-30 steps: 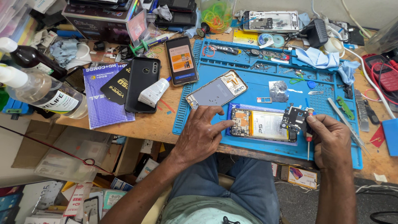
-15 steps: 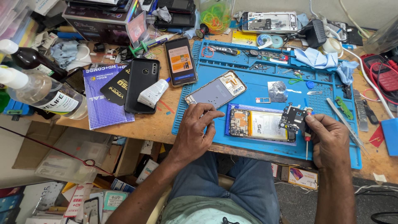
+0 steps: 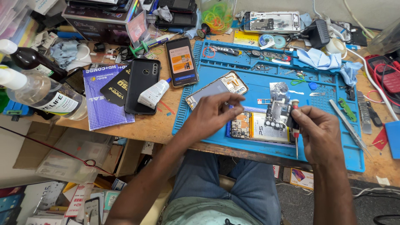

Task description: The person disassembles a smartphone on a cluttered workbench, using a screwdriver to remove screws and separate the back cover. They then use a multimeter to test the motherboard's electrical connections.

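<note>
At the far left of the counter [image 3: 166, 121] a clear bottle [image 3: 39, 93] lies on its side, a dark bottle [image 3: 27, 58] just above it at 12 o'clock; to their right a purple packet [image 3: 100, 106] carries a black phone case [image 3: 143, 85] with a white tube [image 3: 153, 93] leaning on its edge, and a phone [image 3: 181, 61] with a lit screen lies at 1 o'clock from the case. Next comes the blue mat [image 3: 266, 83], where a detached screen [image 3: 216, 88] rests tilted near its left edge. The left hand [image 3: 210, 116] hovers over the mat at 6 o'clock from that screen, fingers [image 3: 233, 100] loosely curled and pinched toward each other, gripping nothing that can be made out. Just right of it the opened phone [image 3: 260, 130] lies flat near the front edge of the mat, battery showing. The right hand [image 3: 318, 133], at 3 o'clock from the opened phone, has its fingers closed on a red-handled screwdriver [image 3: 295, 121] held upright, and also grips a small board [image 3: 278, 110] lifted above the phone. Further right, tweezers [image 3: 348, 125] lie on the mat at 2 o'clock from that hand, and a blue cloth [image 3: 321, 58] sits at 12 o'clock
</note>
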